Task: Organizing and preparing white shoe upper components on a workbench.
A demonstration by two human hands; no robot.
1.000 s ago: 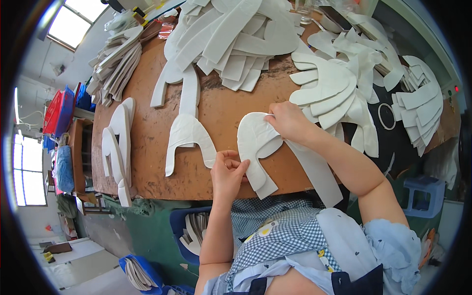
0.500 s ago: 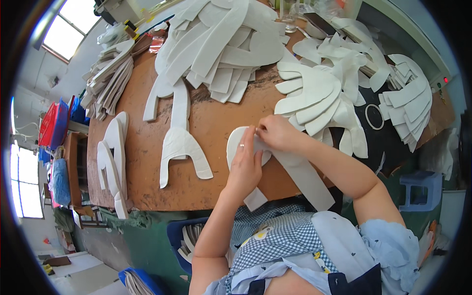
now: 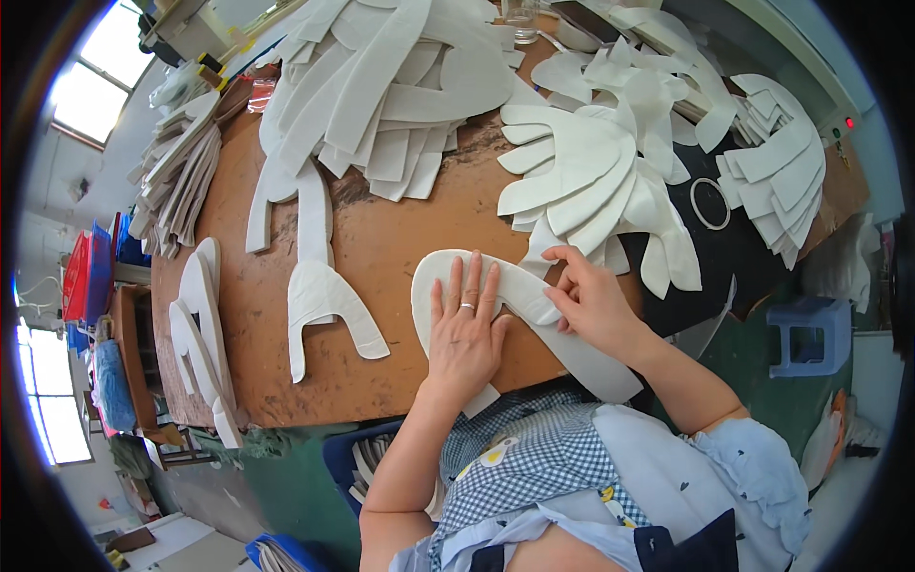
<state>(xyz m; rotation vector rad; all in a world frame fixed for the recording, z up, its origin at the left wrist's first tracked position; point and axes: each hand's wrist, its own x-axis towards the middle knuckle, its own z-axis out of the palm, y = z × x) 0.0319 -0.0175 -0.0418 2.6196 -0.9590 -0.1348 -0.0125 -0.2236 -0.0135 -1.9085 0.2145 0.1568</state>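
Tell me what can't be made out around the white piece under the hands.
- Head view: the left hand lies flat over the middle of the white curved piece.
- Its near end runs past the wooden table edge, under the right hand and forearm.
- The stacked cut pieces overlap; count unreadable.

L hand (image 3: 464, 329) flat, palm down, fingers spread, ring on one finger. R hand (image 3: 591, 300) just right of it, fingertips curled down, pinching. Both forearms bare.
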